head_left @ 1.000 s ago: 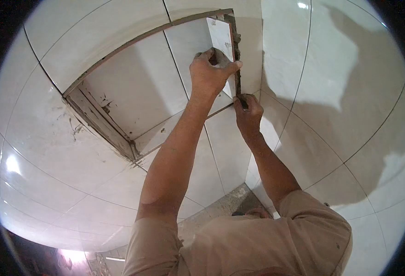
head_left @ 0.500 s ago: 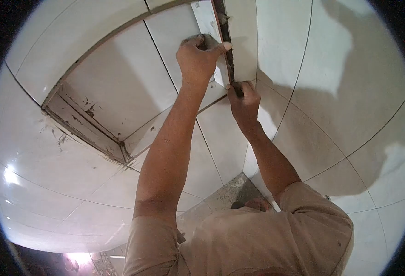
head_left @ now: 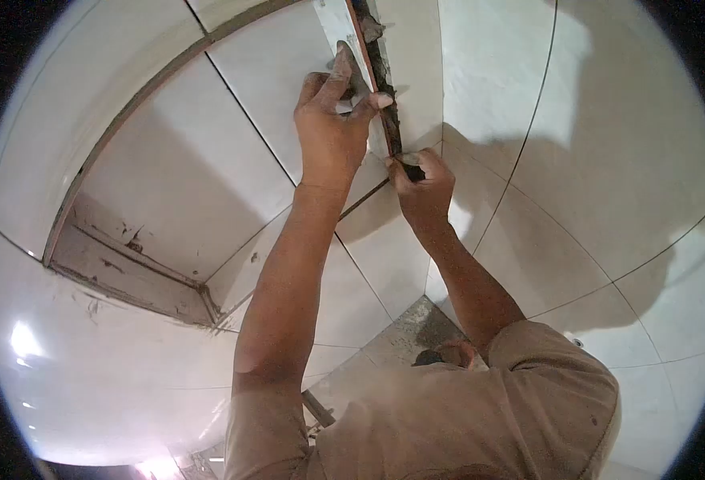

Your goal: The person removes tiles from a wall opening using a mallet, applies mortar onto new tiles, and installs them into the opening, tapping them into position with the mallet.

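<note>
A narrow white tile strip (head_left: 338,20) with a reddish edge stands along the right side of a recessed wall niche (head_left: 184,152). My left hand (head_left: 330,136) is on its middle, the thumb over the outer edge and the fingers against the inner face, the index finger stretched upward. Lower down, my right hand (head_left: 426,190) pinches the strip's bottom end between thumb and fingers. Beside the strip runs a dark, rough gap (head_left: 381,68) with lumps of mortar in it. The fingertips of my left hand are partly hidden.
Large glossy tiles cover the right wall (head_left: 496,232) and the wall below the niche (head_left: 136,352). Dirty smears mark the niche's left end (head_left: 128,268). Grey floor (head_left: 404,332) shows in the corner below, near a dark and reddish object (head_left: 454,352).
The view has shifted, so the niche sits further left. My left hand's fingers have spread and its index finger has straightened. My right hand stays at the strip's lower end.
</note>
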Demonstrator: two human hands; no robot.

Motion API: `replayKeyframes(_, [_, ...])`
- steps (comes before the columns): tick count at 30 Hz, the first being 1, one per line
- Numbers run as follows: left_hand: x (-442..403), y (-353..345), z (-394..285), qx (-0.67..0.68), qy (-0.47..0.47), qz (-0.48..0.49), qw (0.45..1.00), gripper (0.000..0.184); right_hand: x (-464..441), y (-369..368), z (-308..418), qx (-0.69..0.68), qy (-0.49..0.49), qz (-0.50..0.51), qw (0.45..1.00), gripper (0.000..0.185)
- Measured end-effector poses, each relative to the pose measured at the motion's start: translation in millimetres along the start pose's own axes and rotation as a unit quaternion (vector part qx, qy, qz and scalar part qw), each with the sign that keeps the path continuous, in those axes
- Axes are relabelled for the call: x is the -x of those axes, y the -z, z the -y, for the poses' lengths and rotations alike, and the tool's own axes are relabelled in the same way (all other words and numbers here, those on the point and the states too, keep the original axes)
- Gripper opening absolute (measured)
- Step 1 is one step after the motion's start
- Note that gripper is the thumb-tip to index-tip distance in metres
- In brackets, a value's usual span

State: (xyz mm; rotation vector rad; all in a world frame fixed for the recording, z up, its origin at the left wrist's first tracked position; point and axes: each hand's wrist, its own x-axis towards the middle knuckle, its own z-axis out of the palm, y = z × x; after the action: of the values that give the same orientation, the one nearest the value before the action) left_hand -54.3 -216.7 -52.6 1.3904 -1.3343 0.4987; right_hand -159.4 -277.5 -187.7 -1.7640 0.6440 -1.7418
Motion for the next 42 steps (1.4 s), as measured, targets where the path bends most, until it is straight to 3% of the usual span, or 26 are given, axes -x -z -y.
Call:
replayKeyframes(3, [-3,-4,4,0.008,-0.032,-0.022,0.999,0.075,-1,4,4,-0.008,-0.059,0.029,0.998,0.015])
replayKeyframes(10, [-5,-5,4,0.018,-0.059,0.002,0.998,0.068,-1,11,-6,-0.067,-0.027,0.058,0.996,0.012])
replayKeyframes(12, [-8,-4,5,0.015,-0.079,0.000,0.997,0.069,0,10,0,-0.248,-0.102,0.033,0.963,0.013])
replayKeyframes(15, [-9,-2,7,-0.029,-0.107,0.017,0.994,0.069,-3,14,-11,-0.237,-0.060,0.050,0.968,0.014])
replayKeyframes(20, [-11,-3,5,-0.043,-0.139,0.004,0.989,0.067,-4,9,-19,-0.288,-0.115,0.047,0.949,0.017])
replayKeyframes(25, [-12,4,3,-0.047,-0.099,0.025,0.994,0.061,-4,10,-20,-0.227,-0.092,0.025,0.969,0.018])
replayKeyframes(27, [-17,6,14,-0.025,-0.136,0.042,0.989,0.057,-6,11,-19,-0.276,-0.140,0.037,0.950,0.019])
replayKeyframes(31, [-16,2,15,0.010,-0.103,0.045,0.994,0.054,-9,19,-16,-0.287,-0.170,0.062,0.941,0.020])
replayKeyframes(33, [-18,3,16,-0.033,-0.124,0.029,0.991,0.046,-5,20,-9,-0.367,-0.210,-0.001,0.906,0.021])
replayKeyframes(37, [7,26,12,-0.069,-0.018,0.134,0.988,0.036,41,41,-20,-0.284,-0.248,-0.016,0.926,0.021])
replayKeyframes(41, [88,91,9,0.008,0.043,0.093,0.995,0.065,162,86,-88,-0.087,-0.382,0.135,0.910,0.022])
replayKeyframes(42, [141,108,-11,-0.052,0.061,0.141,0.987,0.041,203,113,-112,0.003,-0.324,0.223,0.919,0.023])
